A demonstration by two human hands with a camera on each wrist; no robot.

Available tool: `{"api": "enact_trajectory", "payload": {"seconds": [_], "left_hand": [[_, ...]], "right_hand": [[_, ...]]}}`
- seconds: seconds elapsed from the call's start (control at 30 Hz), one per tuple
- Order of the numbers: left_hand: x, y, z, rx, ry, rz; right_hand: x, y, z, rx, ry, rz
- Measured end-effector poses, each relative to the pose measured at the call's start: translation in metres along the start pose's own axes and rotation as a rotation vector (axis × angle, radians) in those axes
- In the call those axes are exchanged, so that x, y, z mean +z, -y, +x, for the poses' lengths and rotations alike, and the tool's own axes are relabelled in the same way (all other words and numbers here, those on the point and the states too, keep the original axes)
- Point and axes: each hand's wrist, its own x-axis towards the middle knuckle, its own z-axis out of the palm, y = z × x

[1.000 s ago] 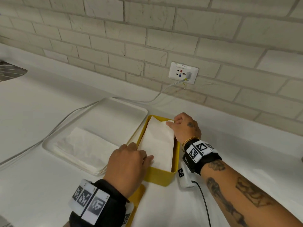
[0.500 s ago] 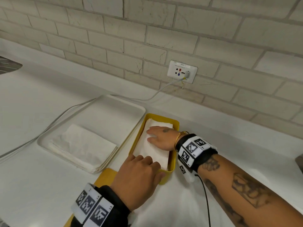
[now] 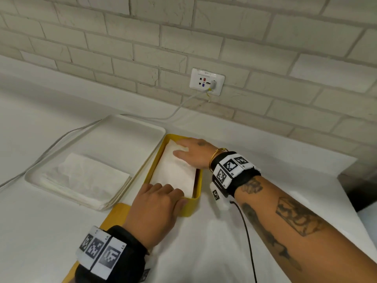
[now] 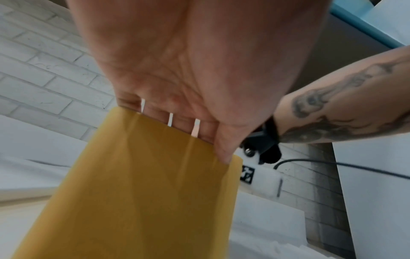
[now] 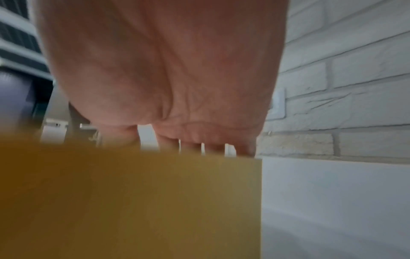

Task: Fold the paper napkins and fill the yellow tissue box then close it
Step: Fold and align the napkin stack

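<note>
I see the open yellow rectangular tissue box [image 3: 195, 198] on the white counter [image 3: 224, 252], long axis running away from me, a folded white paper napkin [image 3: 173, 172] inside. My left hand [image 3: 157, 209] and right hand [image 3: 193, 154] press flat-fingered on its ends. Beside it, a white tray [image 3: 126, 135] holds stacked unfolded napkins [image 3: 87, 180].

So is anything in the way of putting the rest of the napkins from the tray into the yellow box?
Yes, the hands. The left hand covers the near end of the yellow box, and the right hand presses the folded napkin at the far end. The napkin stack on the tray beside the box is uncovered.
</note>
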Motion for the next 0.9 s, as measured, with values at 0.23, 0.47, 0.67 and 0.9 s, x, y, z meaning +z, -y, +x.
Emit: {"api": "enact_trajectory", "payload": {"seconds": [0.23,0.47,0.67,0.9], "left_hand": [[-0.002,-0.015,-0.008,0.076,-0.286,-0.168],[0.021,-0.112,-0.038,0.392,-0.039,-0.373],[0.041,-0.141,-0.049,0.393,0.376,-0.241],[0.027,-0.134,-0.056,0.260,0.468,-0.190]], "right_hand": [[-0.020,-0.083,-0.166,0.122,-0.258,0.262],[0.055,-0.172,-0.303,0.497,-0.094,0.344],[0.108,-0.175,-0.323,0.453,0.004,0.215],[0.127,-0.143,-0.344,0.293,0.011,0.095]]}}
